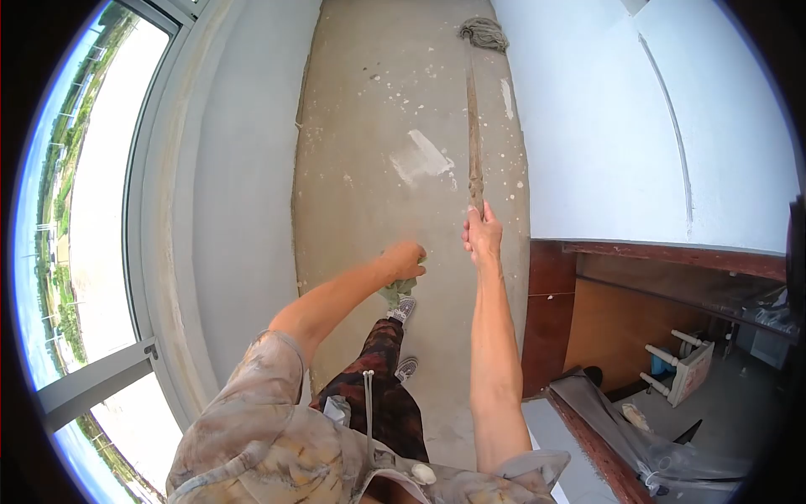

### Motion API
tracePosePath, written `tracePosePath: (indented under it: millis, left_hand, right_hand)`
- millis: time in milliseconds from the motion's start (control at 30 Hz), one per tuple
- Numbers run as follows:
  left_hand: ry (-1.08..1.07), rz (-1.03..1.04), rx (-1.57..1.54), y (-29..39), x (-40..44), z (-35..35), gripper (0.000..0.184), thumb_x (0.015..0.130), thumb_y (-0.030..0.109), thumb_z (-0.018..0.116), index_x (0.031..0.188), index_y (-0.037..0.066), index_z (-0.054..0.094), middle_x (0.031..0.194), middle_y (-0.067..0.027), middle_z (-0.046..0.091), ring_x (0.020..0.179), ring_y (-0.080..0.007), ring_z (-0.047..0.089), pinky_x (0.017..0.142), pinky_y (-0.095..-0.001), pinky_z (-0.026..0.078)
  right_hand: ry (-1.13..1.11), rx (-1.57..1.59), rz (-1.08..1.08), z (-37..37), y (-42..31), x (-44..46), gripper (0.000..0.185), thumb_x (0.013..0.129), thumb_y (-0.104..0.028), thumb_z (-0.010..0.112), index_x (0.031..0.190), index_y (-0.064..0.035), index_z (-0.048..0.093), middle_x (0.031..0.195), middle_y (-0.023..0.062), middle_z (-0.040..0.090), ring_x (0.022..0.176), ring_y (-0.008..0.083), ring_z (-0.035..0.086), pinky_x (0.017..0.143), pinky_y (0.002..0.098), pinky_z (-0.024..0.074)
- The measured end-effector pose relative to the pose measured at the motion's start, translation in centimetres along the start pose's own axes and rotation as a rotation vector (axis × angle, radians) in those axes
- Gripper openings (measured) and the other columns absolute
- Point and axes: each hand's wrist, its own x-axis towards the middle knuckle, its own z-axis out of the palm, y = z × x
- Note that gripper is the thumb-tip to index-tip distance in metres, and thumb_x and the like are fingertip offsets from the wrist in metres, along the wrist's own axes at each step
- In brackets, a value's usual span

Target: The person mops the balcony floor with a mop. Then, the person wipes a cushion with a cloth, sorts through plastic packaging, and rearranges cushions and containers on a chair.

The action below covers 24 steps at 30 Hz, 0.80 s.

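My right hand point(484, 233) is wrapped round the upper end of a mop's wooden handle point(473, 126). The handle runs away from me along the right side of the floor. At its far end the grey, stringy mop head point(485, 34) rests near the right wall. My left hand point(406, 259), slightly blurred, is closed in front of my body. A crumpled pale green cloth point(398, 291) hangs from it, above my shoe. The inner side of the left fingers is partly hidden.
The concrete floor point(378, 168) is narrow, with white splatters and a white smear point(422, 158). A white wall bounds it at right, a low white wall and windows point(101, 168) at left. Through a reddish-brown doorway point(550, 319) lies an overturned stool point(688, 370) and plastic sheeting.
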Motion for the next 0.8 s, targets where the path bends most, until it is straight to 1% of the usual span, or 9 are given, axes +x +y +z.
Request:
tracePosePath:
  millis: [133,233,333,400,467,533,600,667,800]
  left_hand:
    - [0.070,-0.110,-0.175,2.4,-3.1,4.0,0.075,0.075,0.021,0.073,0.143,0.011,0.044,0.118,-0.0241,0.064,0.105,-0.0363,0.065,0.092,-0.0469,0.051]
    - [0.161,-0.022,0.028,6.0,-6.1,8.0,0.085,0.078,0.015,0.069,0.152,0.015,0.027,0.144,-0.0249,0.045,0.102,-0.0382,0.066,0.086,-0.0471,0.054]
    - [0.026,0.113,0.191,9.6,-9.2,12.4,0.093,0.079,0.008,0.066,0.155,0.020,0.013,0.156,-0.0231,0.025,0.098,-0.0396,0.067,0.078,-0.0456,0.056]
    - [-0.131,0.242,0.218,12.7,-11.9,14.7,0.089,0.080,0.005,0.066,0.154,0.020,0.019,0.159,-0.0216,0.021,0.099,-0.0384,0.067,0.076,-0.0424,0.057]
    - [-0.259,0.441,0.365,13.0,-13.4,21.3,0.087,0.080,0.008,0.067,0.154,0.020,0.023,0.158,-0.0199,0.023,0.099,-0.0351,0.068,0.077,-0.0425,0.057]
    - [-0.320,0.606,0.413,12.8,-16.1,28.2,0.068,0.081,0.011,0.068,0.144,0.016,0.042,0.149,-0.0172,0.039,0.097,-0.0345,0.069,0.076,-0.0429,0.057]
    - [-0.564,0.637,0.441,14.7,-19.3,31.7,0.047,0.078,0.010,0.068,0.124,0.010,0.058,0.128,-0.0199,0.055,0.099,-0.0369,0.067,0.077,-0.0468,0.056]
    - [-0.500,0.655,0.334,16.2,-23.2,35.4,0.028,0.076,0.013,0.070,0.102,0.005,0.064,0.106,-0.0178,0.061,0.095,-0.0390,0.067,0.077,-0.0473,0.056]
    - [-0.507,0.569,0.279,18.8,-26.6,36.6,0.029,0.076,0.014,0.070,0.103,0.003,0.066,0.102,-0.0185,0.064,0.098,-0.0377,0.067,0.078,-0.0452,0.056]
  right_hand:
    - [0.017,-0.221,-0.031,-3.2,13.2,-11.3,0.063,0.095,-0.016,0.058,0.153,-0.0132,0.032,0.070,-0.0009,0.049,0.048,0.0083,0.045,0.038,0.0259,0.0343]
    - [0.055,-0.324,-0.009,-9.7,20.3,-23.6,0.062,0.094,-0.012,0.059,0.152,-0.0108,0.034,0.070,-0.0014,0.051,0.049,0.0078,0.046,0.043,0.0253,0.0398]
    - [0.040,-0.328,0.118,-18.1,26.6,-36.7,0.064,0.093,-0.011,0.061,0.152,-0.0110,0.034,0.073,0.0007,0.054,0.052,0.0078,0.048,0.046,0.0247,0.0409]
    - [0.030,-0.371,0.206,-22.8,29.2,-45.6,0.067,0.093,-0.010,0.062,0.153,-0.0115,0.033,0.075,0.0005,0.055,0.053,0.0074,0.047,0.047,0.0241,0.0406]
    - [0.061,-0.321,0.307,-27.3,31.7,-54.2,0.055,0.093,-0.019,0.064,0.145,-0.0119,0.044,0.075,0.0009,0.058,0.055,0.0075,0.051,0.049,0.0245,0.0444]
    - [0.104,-0.246,0.357,-30.3,34.1,-62.0,0.047,0.095,-0.023,0.063,0.139,-0.0100,0.050,0.078,0.0013,0.057,0.057,0.0079,0.051,0.049,0.0245,0.0427]
    - [0.118,-0.247,0.418,-31.9,34.8,-66.1,0.049,0.095,-0.023,0.063,0.140,-0.0095,0.049,0.086,0.0021,0.056,0.065,0.0091,0.050,0.055,0.0252,0.0420]
    - [0.110,-0.265,0.466,-32.9,34.4,-68.5,0.050,0.096,-0.023,0.062,0.141,-0.0090,0.047,0.093,0.0029,0.054,0.072,0.0102,0.049,0.060,0.0260,0.0412]
    - [0.044,-0.332,0.500,-33.8,32.7,-69.4,0.052,0.097,-0.023,0.061,0.144,-0.0080,0.043,0.107,0.0045,0.052,0.087,0.0126,0.048,0.072,0.0275,0.0398]
